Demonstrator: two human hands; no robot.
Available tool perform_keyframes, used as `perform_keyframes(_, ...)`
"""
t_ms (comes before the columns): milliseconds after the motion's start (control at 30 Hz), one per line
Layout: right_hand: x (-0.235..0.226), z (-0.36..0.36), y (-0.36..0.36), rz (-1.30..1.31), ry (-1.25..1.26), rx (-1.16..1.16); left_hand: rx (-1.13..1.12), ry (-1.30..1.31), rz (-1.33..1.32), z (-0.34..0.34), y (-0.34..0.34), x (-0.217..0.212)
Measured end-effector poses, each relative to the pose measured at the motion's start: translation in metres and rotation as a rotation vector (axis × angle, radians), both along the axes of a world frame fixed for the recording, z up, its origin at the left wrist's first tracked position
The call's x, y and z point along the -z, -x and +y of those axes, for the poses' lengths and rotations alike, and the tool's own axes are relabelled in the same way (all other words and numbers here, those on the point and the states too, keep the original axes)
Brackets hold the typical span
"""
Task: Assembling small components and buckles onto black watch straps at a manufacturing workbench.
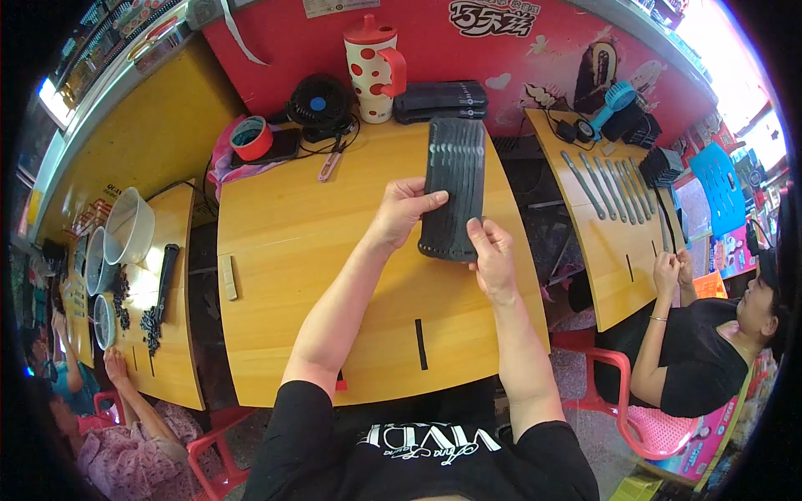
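Above the yellow wooden table, a bundle of long, flat dark strips stands nearly upright between my two hands. The strips lie side by side, with a lighter band across them near the top. My left hand grips the bundle's left edge at mid-height, thumb across its front. Lower down, my right hand pinches the right edge near the bottom corner. Behind the bundle, more dark strips lie stacked against the red wall. What the far-side fingers do is hidden.
At the back stand a polka-dot tumbler, a black fan and a red tape roll. A co-worker sits right, by a table with grey strips. Left, another person's table holds plastic tubs and small black pieces.
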State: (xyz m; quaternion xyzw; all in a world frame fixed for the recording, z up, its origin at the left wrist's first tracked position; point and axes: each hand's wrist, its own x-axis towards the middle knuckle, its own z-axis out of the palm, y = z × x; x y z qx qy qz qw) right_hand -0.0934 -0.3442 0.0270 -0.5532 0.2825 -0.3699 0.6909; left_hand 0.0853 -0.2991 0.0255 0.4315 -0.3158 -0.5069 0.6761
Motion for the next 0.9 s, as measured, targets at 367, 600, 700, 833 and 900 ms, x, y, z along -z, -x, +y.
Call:
perform_keyframes(367, 0.011, 0.016, 0.0, 0.165, 0.067, -0.147, -0.3, 0.11, 0.153, -0.005, 0.009, 0.0)
perform_keyframes(600, 0.008, 0.023, -0.005, 0.084, 0.117, -0.132, -0.346, 0.062, 0.007, -0.004, 0.005, -0.009)
perform_keyframes(700, 0.011, 0.022, -0.003, 0.102, 0.084, -0.15, -0.109, 0.074, 0.037, 0.001, -0.013, -0.015)
perform_keyframes(833, 0.015, 0.016, -0.004, 0.021, 0.082, -0.035, 0.131, -0.037, 0.031, 0.004, -0.022, 0.003)
perform_keyframes(900, 0.017, 0.011, -0.002, -0.005, 0.08, 0.002, 0.205, -0.063, -0.011, 0.007, -0.013, -0.001)
